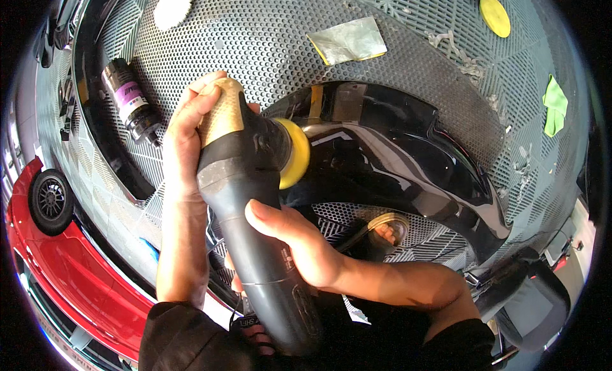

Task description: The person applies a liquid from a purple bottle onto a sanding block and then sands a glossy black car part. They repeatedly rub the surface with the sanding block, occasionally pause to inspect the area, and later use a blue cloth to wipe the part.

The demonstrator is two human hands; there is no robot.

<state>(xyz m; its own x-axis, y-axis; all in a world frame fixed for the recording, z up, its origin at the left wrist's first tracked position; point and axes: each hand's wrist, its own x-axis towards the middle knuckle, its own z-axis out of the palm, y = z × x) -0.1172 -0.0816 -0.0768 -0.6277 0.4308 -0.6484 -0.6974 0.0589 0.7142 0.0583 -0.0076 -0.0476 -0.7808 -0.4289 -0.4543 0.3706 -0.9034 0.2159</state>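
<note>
A black handheld polisher [245, 199] lies across the middle of the view, its long body angled toward me. My left hand [182, 132] wraps round its head beside a tan textured patch. Farther down, my right hand [306, 246] grips the body, thumb along the top. The polisher's yellow foam pad [298, 155] stands on edge, facing right, close to a glossy black curved car panel [376, 148]; whether they touch I cannot tell. Light reflects off the panel's surface.
A black bottle with a purple label [131, 96] lies at left, near another black curved strip [95, 125]. Farther off are a white pad [172, 8], a grey sheet [350, 40], a yellow pad [495, 15] and a green cloth [554, 106]. A red car [83, 262] stands lower left.
</note>
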